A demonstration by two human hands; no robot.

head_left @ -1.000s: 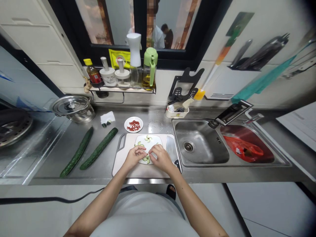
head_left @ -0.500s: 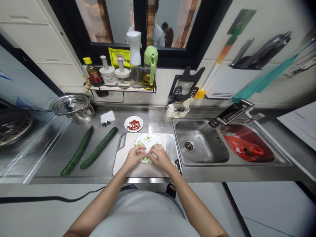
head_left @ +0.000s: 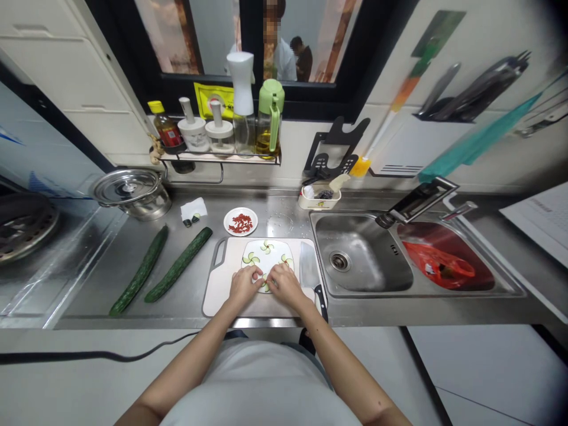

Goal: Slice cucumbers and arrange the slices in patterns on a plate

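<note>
A white plate lies on the cutting board. Thin cucumber slices are laid on it in curved pinwheel clusters, with small red bits at some centres. Over the cluster nearest me, my left hand bends in from the left with fingers pinched together. From the right, my right hand meets the same cluster, thumb and fingers also closed. Their fingertips touch or hover just above these slices; whatever sits between them is hidden. Beyond the board stands a small white dish of red dried berries.
A kitchen knife rests along the board's right side. Two whole cucumbers lie to the left, near a lidded steel pot. On the right is a double sink with a red plastic bag. Bottles line a wall shelf.
Both hands have turned slightly and lowered around the nearest cluster, with the left fingers now curled further down. The slices beside the right hand show more clearly.
</note>
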